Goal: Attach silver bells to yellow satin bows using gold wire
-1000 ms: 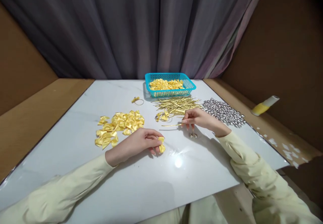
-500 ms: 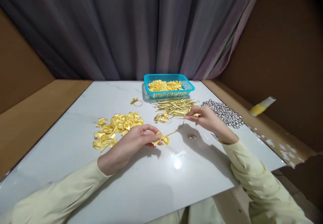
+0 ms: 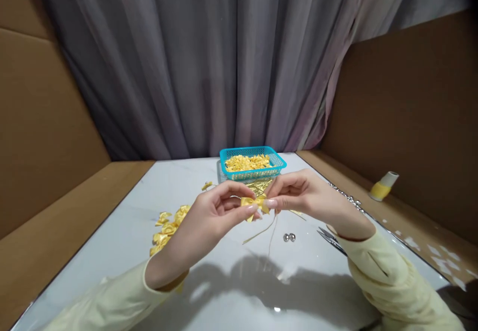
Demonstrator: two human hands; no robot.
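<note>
Fingers [image 3: 239, 215] of the left hand [image 3: 211, 216] and right hand [image 3: 311, 199], nearly closed, pinch a yellow bow [image 3: 258, 201] above the tabletop [image 3: 123, 236]; gold wire [image 3: 257, 234] hangs beneath (upper end hidden); a pointed tool [image 3: 331, 240] lies partly covered.

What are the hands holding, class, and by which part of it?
A yellow bow: the left hand pinches its left side, the right hand its right side. Gold wire hangs beneath; whether it is pinched is hidden.

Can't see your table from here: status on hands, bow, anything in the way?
Left hand and right hand pinching yellow bow. Thin wire hanging below. Two beads and blades near right hand, not blocking the bow.
</note>
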